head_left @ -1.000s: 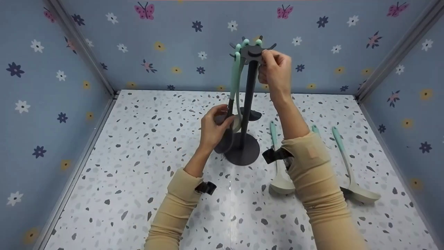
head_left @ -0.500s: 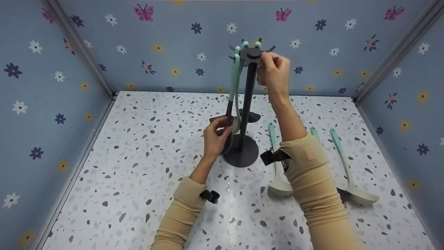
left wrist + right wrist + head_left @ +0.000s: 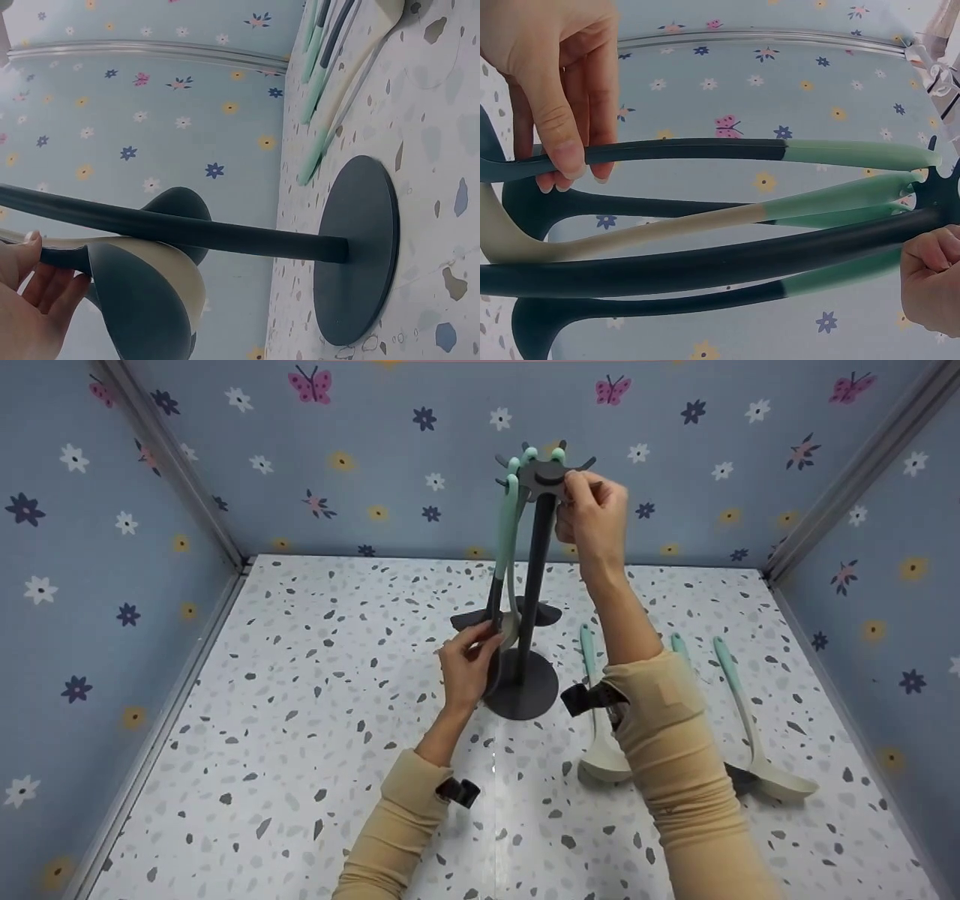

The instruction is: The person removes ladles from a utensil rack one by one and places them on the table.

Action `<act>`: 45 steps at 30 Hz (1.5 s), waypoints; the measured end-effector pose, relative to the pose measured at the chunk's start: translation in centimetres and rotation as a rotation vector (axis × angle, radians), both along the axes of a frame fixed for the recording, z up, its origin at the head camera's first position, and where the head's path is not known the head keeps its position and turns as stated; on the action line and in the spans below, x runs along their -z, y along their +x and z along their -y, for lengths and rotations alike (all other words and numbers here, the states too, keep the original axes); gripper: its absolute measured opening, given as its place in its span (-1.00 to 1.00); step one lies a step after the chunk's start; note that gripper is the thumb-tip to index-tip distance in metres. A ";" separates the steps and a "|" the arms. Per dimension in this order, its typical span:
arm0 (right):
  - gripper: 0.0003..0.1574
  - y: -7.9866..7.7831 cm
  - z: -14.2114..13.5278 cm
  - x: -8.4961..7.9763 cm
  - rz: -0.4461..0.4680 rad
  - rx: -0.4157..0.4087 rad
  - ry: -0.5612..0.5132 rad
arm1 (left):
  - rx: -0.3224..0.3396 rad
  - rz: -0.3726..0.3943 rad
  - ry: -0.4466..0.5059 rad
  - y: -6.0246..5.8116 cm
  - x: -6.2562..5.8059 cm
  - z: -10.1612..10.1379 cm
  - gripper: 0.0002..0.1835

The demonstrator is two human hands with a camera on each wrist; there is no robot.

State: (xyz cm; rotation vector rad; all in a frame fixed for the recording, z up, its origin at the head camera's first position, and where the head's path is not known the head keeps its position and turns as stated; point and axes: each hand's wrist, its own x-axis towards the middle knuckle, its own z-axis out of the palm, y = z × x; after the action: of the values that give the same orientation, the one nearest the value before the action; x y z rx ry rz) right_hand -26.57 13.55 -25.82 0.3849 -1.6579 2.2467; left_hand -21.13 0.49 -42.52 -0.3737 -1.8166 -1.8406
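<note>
A dark utensil stand [image 3: 537, 577] rises from a round base [image 3: 525, 697], with several mint-handled utensils hanging from its hooked top. My left hand [image 3: 465, 667] pinches the dark shank of the front-left utensil [image 3: 690, 150], whose mint handle hangs from a hook. Its dark rounded head [image 3: 142, 300] shows in the left wrist view, overlapping a cream utensil head [image 3: 184, 274] behind it. At the top of the stand, my right hand [image 3: 600, 514] grips the hooked rim between thumb and fingers. In the right wrist view the hanging handles run alongside the pole [image 3: 705, 259].
To the right lie a cream ladle [image 3: 606, 765] and another cream ladle [image 3: 784, 784], with a dark utensil head [image 3: 741, 780] beside it. A mint handle [image 3: 680, 645] shows past my right sleeve. Patterned panels [image 3: 420, 510] enclose the speckled table [image 3: 300, 735] on the back and sides.
My left hand has shifted slightly right and down, bringing the utensil's shank closer to the pole. A dark head behind it now shows more. The right hand keeps its grip on the stand's top.
</note>
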 end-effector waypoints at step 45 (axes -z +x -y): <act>-0.59 0.1 -0.1 0.0 -0.024 -0.006 -0.008 | -0.204 0.080 -0.160 0.4 3.8 5.1 -0.83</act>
State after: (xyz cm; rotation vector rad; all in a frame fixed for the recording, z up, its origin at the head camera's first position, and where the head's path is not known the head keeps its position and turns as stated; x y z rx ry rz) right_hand -26.46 13.61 -25.82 0.4137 -1.6368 2.2436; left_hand -20.76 -4.64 -46.34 -0.1661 -1.9833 -1.5981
